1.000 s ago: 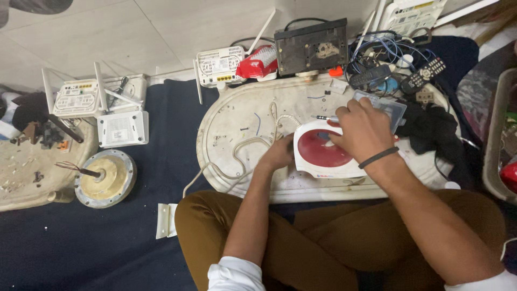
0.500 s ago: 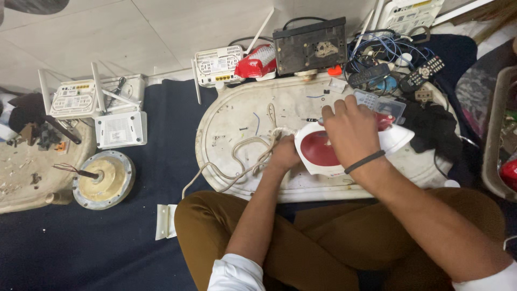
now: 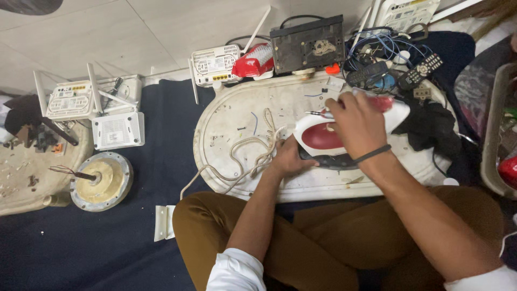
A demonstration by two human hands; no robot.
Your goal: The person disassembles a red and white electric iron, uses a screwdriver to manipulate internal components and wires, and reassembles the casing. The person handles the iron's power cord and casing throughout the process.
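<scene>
1. Sitting cross-legged on the dark cloth, the person works over an oval white tray [image 3: 226, 116] that lies across the knees; a red-and-white clothes iron [image 3: 323, 137] rests on the tray's right half, towards the near edge.
2. The iron's long axis runs roughly left to right along the tray, tilted a little upward to the right, with its rounded end at the left and its white body passing under the right hand.
3. The left hand [image 3: 288, 159] presses against the iron's left, near end, fingers curled on its dark underside; how tightly it holds I cannot tell.
4. The right hand [image 3: 358, 126] lies over the top of the iron, closed around a thin metal tool [image 3: 318, 113] whose tip points left, just above the red panel.
5. Both hands touch the iron; the left is at its near end, the right is above its middle.
6. A pale cord [image 3: 250, 156] loops off the iron's left end to the tray's left, near edge.
7. Beyond the far edge sit a white router [image 3: 215, 64], a black box [image 3: 307, 43] and tangled wires [image 3: 377, 54].
</scene>
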